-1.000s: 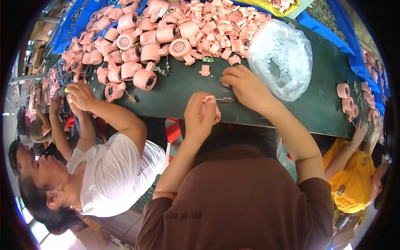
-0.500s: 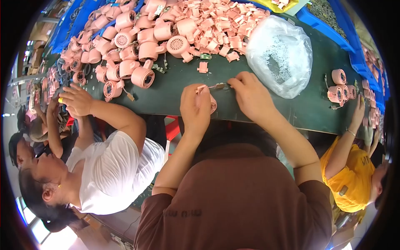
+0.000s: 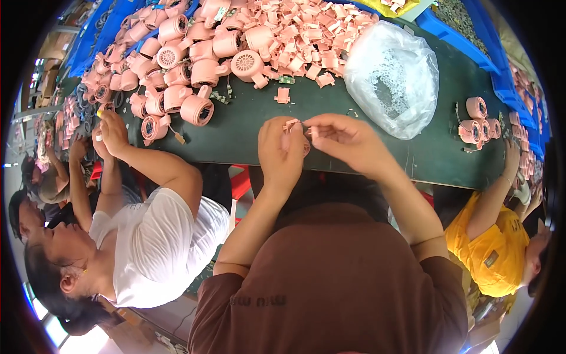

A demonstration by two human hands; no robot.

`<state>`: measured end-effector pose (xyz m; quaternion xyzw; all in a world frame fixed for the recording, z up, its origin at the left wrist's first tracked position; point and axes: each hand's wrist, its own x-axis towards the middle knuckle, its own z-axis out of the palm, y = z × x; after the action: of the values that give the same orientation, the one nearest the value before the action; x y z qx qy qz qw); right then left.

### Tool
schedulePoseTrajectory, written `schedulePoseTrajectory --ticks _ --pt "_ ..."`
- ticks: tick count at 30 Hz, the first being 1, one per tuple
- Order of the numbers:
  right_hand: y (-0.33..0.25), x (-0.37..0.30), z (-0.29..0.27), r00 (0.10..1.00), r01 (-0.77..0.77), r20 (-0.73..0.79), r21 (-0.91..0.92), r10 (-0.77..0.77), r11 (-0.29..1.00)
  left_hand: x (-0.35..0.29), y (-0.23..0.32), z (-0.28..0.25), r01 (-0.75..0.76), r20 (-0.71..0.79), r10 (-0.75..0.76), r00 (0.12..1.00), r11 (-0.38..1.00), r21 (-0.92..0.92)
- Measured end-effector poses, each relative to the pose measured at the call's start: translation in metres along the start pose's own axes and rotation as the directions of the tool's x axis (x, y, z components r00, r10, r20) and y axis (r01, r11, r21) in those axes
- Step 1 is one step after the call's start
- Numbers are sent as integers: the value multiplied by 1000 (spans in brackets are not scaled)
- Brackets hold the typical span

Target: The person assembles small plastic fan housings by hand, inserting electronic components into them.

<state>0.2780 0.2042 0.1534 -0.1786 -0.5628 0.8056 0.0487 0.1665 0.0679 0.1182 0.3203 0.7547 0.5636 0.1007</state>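
Note:
My left hand (image 3: 279, 150) is wrapped round a small pink plastic fan housing (image 3: 290, 124), most of which the palm and fingers hide. From the right, my right hand (image 3: 349, 141) reaches in to the top of that housing. Its thumb and forefinger are pinched on something small at the housing's upper edge, too covered to name. Beyond both hands lies a flat pink plastic piece (image 3: 283, 95) on the dark green table (image 3: 236, 138). A small green circuit board (image 3: 286, 79) rests just past it.
Pink fan housings (image 3: 197, 110) are heaped at the far left, beside a pile of small pink pieces (image 3: 318, 38). A clear bag of small translucent parts (image 3: 392, 76) stands right of them. Several housings (image 3: 474, 130) sit far right. Co-workers sit on both sides; blue trays (image 3: 463, 41) line the back.
My right hand has moved left and in against the housing. The wire and small board stretched between my hands before no longer show. My left hand keeps its hold.

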Motion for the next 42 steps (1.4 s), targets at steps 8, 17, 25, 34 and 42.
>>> schedulePoseTrajectory --ticks 8,17,25,34,42 --pt "18 4 20 984 102 -152 24 -97 995 0 4 -2 -102 77 94 993 989 106" --pt "18 3 30 964 169 -193 -94 -184 981 -1 5 -5 -149 116 132 985 977 155" --pt "38 2 44 824 273 -373 -398 -426 876 -4 4 2 -222 74 212 974 958 181" --pt "48 -3 43 825 229 -410 -389 -390 892 1 3 2 -298 121 280 952 938 175" --pt "-2 -25 -20 825 138 -311 -699 -472 701 0 -2 -3 -427 243 369 897 865 263"
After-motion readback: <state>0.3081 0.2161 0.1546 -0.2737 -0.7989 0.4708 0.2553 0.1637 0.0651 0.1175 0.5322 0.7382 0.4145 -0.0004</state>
